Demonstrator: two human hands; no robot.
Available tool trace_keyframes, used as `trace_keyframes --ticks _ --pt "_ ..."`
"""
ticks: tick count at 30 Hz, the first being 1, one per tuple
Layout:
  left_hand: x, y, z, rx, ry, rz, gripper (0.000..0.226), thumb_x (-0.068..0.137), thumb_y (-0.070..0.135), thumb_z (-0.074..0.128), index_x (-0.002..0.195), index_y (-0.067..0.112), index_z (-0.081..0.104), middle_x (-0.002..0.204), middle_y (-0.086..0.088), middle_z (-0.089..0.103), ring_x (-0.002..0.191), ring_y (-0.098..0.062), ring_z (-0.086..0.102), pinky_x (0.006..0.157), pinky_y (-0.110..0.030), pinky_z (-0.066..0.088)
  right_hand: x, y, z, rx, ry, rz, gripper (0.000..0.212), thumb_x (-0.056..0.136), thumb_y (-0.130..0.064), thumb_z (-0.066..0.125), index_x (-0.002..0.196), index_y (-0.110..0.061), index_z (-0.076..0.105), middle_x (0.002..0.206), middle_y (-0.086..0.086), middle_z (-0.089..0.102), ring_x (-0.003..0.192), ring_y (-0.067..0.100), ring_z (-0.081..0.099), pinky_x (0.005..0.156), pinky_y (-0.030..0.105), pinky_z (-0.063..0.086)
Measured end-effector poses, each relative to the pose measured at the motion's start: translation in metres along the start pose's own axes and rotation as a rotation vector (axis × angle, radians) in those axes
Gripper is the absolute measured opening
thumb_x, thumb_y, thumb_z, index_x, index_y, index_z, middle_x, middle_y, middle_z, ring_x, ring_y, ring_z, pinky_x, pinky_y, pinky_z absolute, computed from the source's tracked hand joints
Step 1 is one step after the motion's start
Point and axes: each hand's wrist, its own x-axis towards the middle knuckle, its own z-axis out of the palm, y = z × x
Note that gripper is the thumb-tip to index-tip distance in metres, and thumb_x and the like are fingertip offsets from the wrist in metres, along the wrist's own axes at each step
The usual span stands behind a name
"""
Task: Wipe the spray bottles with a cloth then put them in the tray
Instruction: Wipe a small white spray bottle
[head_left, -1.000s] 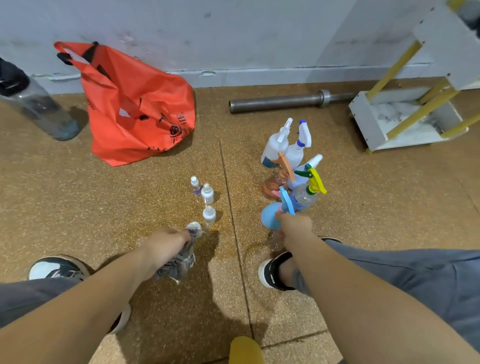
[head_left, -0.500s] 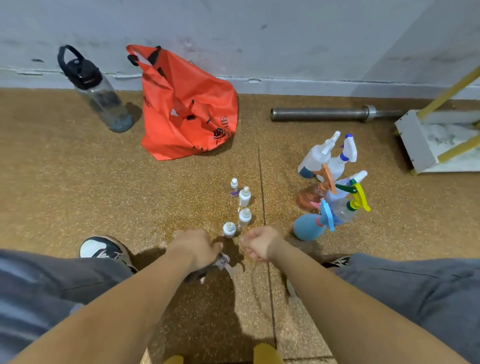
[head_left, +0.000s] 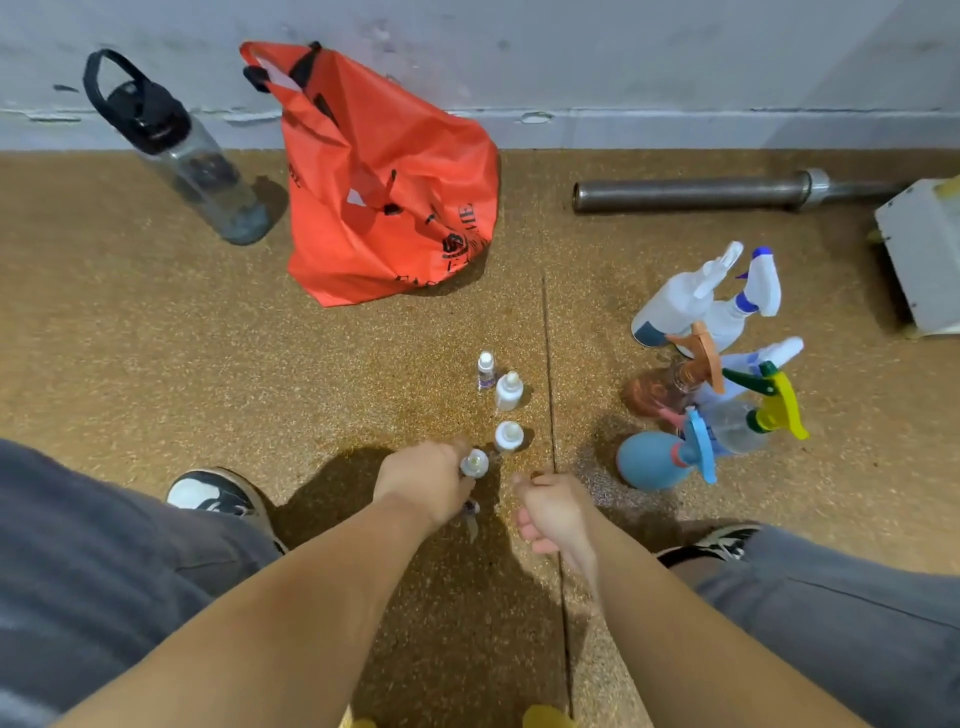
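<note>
Several small white dropper-style bottles stand in a row on the floor, the nearest one (head_left: 474, 462) right at the fingertips of my left hand (head_left: 426, 483). That hand grips a patterned cloth (head_left: 470, 513), which is mostly hidden under it. My right hand (head_left: 550, 512) hovers just right of it with fingers curled and holds nothing. A cluster of trigger spray bottles stands to the right: a blue round one (head_left: 652, 461), an orange one (head_left: 665, 392), a clear one with a yellow trigger (head_left: 776, 408) and two white ones (head_left: 675, 306). A white tray (head_left: 922, 249) shows at the right edge.
A red plastic bag (head_left: 384, 187) and a clear water bottle with a black lid (head_left: 192, 156) stand by the wall. A steel bar (head_left: 727, 192) lies along the wall at the right. My shoes (head_left: 213, 493) and knees flank the hands.
My right hand has left the blue spray bottle and moved left beside my left hand. My left hand with the cloth has reached the nearest small bottle. The view has turned left.
</note>
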Motion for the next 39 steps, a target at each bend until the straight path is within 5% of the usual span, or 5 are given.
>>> trace_keyframes --ticks 9,17,22,27,39 --pt "0.012 -0.002 0.009 -0.009 0.060 0.083 0.019 0.103 0.039 0.050 0.118 0.033 0.060 0.104 0.004 0.069 0.088 -0.026 0.068 0.069 -0.036 0.055 0.001 0.002 0.010 0.066 0.035 0.064 0.044 0.104 -0.034 0.057 0.139 -0.009 0.055 0.072 0.006 0.061 0.051 0.016 0.047 0.042 0.026 0.031" --pt "0.006 -0.007 -0.005 -0.085 0.115 0.075 0.022 0.106 0.036 0.046 0.121 0.036 0.061 0.100 0.010 0.065 0.078 -0.016 0.061 0.057 -0.030 0.042 -0.009 -0.007 -0.001 0.006 0.014 -0.017 0.025 0.103 -0.027 0.062 0.121 -0.009 0.064 0.077 0.005 0.062 0.060 0.015 0.051 0.048 0.024 0.040" --pt "-0.023 -0.006 -0.043 -0.276 0.160 0.100 0.029 0.105 0.043 0.054 0.133 0.042 0.058 0.096 0.016 0.072 0.061 -0.004 0.069 0.048 -0.022 0.055 -0.031 -0.036 -0.002 -0.109 0.038 -0.194 0.045 0.095 -0.003 0.068 0.138 -0.011 0.056 0.113 0.001 0.064 0.098 0.020 0.066 0.084 0.029 0.059" --pt "-0.060 -0.010 -0.105 -0.432 0.320 0.209 0.014 0.098 0.041 0.064 0.112 0.041 0.065 0.083 0.016 0.073 0.062 -0.007 0.063 0.061 -0.032 0.055 -0.089 -0.087 -0.001 -0.267 0.060 -0.580 0.062 0.073 -0.009 0.073 0.133 -0.022 0.063 0.120 0.004 0.067 0.103 0.018 0.068 0.085 0.037 0.060" --pt "-0.173 -0.012 -0.225 -0.945 0.513 0.450 0.014 0.091 0.027 0.079 0.102 0.028 0.072 0.074 -0.012 0.065 0.055 -0.011 0.048 0.052 -0.024 0.039 -0.235 -0.193 -0.031 -0.668 0.152 -1.014 0.026 0.075 -0.029 0.087 0.098 -0.030 0.075 0.089 -0.008 0.074 0.085 0.009 0.067 0.083 0.035 0.054"
